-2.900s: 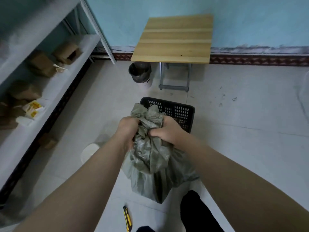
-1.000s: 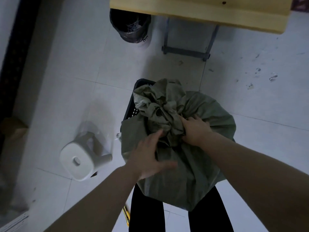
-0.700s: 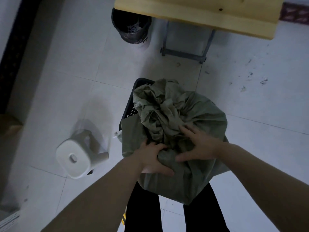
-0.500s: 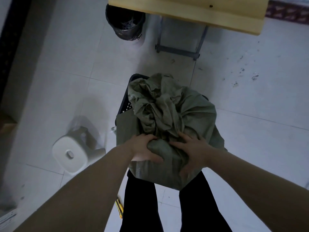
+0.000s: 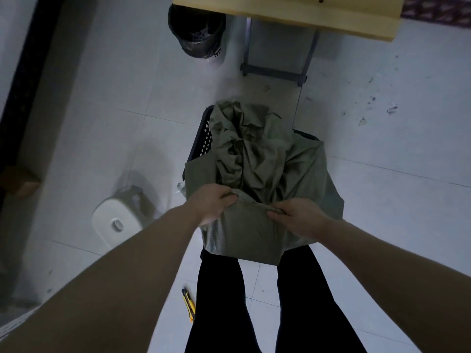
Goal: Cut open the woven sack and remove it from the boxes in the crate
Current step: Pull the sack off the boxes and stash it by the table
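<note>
Woven sack (image 5: pixel 257 154) heaped over black crate (image 5: pixel 201 138) on floor (image 5: pixel 382 200). Left hand (image 5: pixel 212 203), right hand (image 5: pixel 298 216): fingers (image 5: pixel 229 198) curled, pinching sack's near fold. Stool (image 5: pixel 117 220) left of crate; bare floor right.

A single wide-angle view looks from the person's head almost straight down at the tiled floor (image 5: pixel 107 103); the woven sack (image 5: pixel 257 159) sits close below at centre; the wooden table (image 5: pixel 293 14) marks the far top edge; the person's legs (image 5: pixel 219 301) fill the bottom edge
</note>
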